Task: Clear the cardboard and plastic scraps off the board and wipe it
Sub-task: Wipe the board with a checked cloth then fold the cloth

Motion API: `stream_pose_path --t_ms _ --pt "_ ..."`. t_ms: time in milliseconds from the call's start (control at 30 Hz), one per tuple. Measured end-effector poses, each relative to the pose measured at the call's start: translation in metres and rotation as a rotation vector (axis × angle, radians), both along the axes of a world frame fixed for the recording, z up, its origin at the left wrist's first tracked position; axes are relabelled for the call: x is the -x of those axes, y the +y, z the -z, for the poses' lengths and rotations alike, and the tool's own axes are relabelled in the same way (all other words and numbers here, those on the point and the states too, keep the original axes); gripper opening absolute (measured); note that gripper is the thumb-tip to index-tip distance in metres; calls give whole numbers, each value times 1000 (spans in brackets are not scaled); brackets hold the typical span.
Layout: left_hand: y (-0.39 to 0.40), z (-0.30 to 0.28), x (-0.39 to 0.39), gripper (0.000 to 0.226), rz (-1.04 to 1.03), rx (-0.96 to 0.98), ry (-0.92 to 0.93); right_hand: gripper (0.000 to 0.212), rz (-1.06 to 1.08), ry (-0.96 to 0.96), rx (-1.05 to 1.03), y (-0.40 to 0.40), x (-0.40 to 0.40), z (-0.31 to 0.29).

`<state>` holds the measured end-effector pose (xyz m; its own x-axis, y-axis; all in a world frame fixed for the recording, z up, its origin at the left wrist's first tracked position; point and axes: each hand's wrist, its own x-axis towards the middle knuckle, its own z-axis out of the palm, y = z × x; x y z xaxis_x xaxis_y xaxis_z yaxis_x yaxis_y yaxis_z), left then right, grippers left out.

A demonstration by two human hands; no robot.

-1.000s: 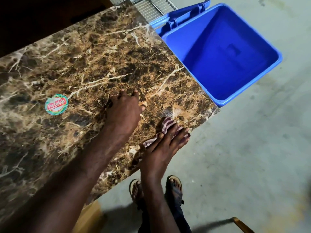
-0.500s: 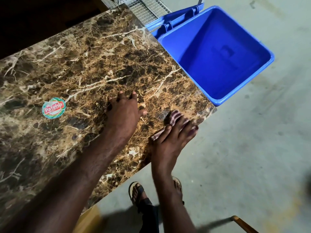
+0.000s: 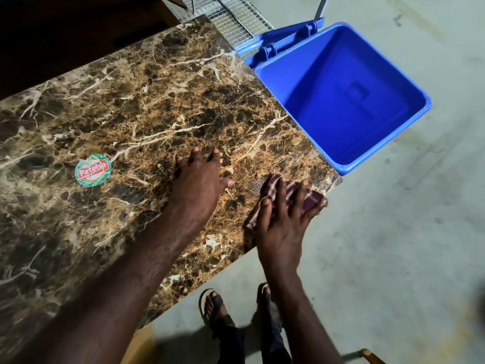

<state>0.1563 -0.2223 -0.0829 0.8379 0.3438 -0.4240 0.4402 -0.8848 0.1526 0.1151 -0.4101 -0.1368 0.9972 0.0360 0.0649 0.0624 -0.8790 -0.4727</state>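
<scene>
The board [image 3: 131, 106] is a brown marble-patterned slab that fills the left of the view. My right hand [image 3: 284, 219] presses a red-and-white striped cloth [image 3: 273, 187] flat against the board near its right corner, fingers spread and straight over it. My left hand [image 3: 199, 179] rests on the board just left of the cloth, fingers spread with their tips on the surface. A round green and red sticker [image 3: 93, 169] lies on the board to the left. I see no cardboard or plastic scraps on the visible board.
An open blue plastic bin [image 3: 378, 151] with its lid hinged back stands on the grey floor against the board's right edge. A wire mesh rack [image 3: 233, 19] sits behind it. My sandalled feet [image 3: 212, 306] stand below the board's near edge.
My right hand has slid the cloth to the right, closer to the board's corner by the bin. My left hand has stayed in place on the board.
</scene>
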Motion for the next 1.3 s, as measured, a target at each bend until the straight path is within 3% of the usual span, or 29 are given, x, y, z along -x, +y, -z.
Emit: stream_pose_path --t_ms 167,400,633,1000,1167,1300 --pt "-1 0 1 88 1 -4 1 55 -162 32 109 -30 -23 1" --pt "-1 0 9 90 -43 37 -25 56 -769 28 370 -69 -61 -14" --pt "-5 -21 2 84 -93 37 -69 57 -1086 38 512 -48 -92 -29" --pt "19 -30 0 67 -238 103 -238 59 -1176 85 483 62 -147 -29" --pt "24 -38 0 61 -257 109 -230 57 -1170 74 478 61 -142 -30" --pt "28 -35 3 71 -246 105 -200 54 -1184 86 466 34 -120 -32"
